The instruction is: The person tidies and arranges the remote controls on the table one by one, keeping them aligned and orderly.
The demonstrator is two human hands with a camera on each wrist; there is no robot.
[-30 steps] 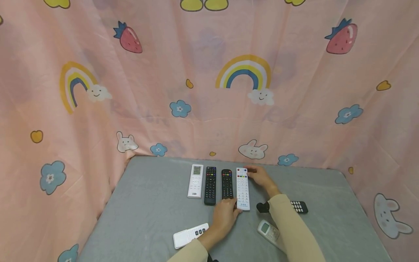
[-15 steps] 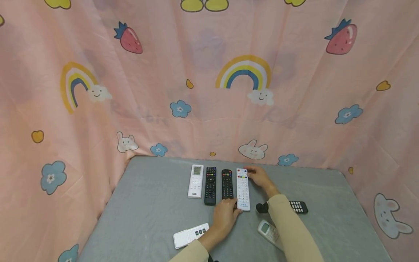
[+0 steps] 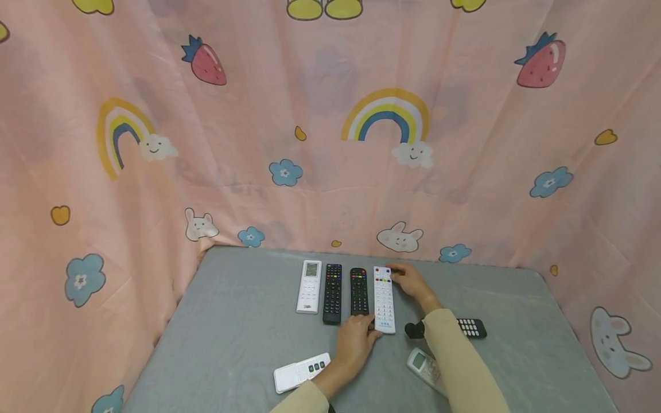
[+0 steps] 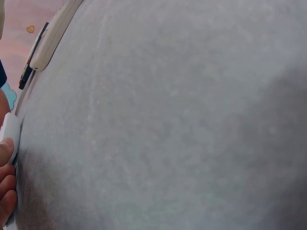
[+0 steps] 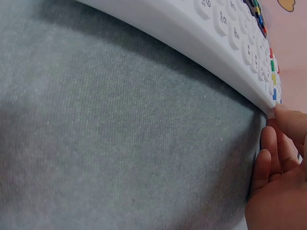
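Note:
In the head view a white remote control (image 3: pixel 384 301) with many buttons lies upright on the grey table, last on the right of a row. My left hand (image 3: pixel 353 342) pinches its lower end, the thumb at the bottom edge. At its top right corner is my right hand (image 3: pixel 411 281), gripping the edge between thumb and fingers. The right wrist view shows the thumb (image 5: pixel 290 122) against the remote's side. Left of it stands a shorter black remote (image 3: pixel 358 289), its lower end partly behind my left hand. A longer black remote (image 3: pixel 332 295) and a white remote with a screen (image 3: pixel 308 287) continue the row.
Nearer me on the grey table (image 3: pixel 217 344), a white remote (image 3: pixel 299 373) lies slanted beside my left forearm. An off-white remote with a screen (image 3: pixel 423 363) and a black remote with white buttons (image 3: pixel 473 327) are partly under my right sleeve. A pink patterned curtain (image 3: pixel 330 201) borders the table.
Both hands keep their places on the white remote. The whole head view has shifted very slightly; the row of remotes stays as it was.

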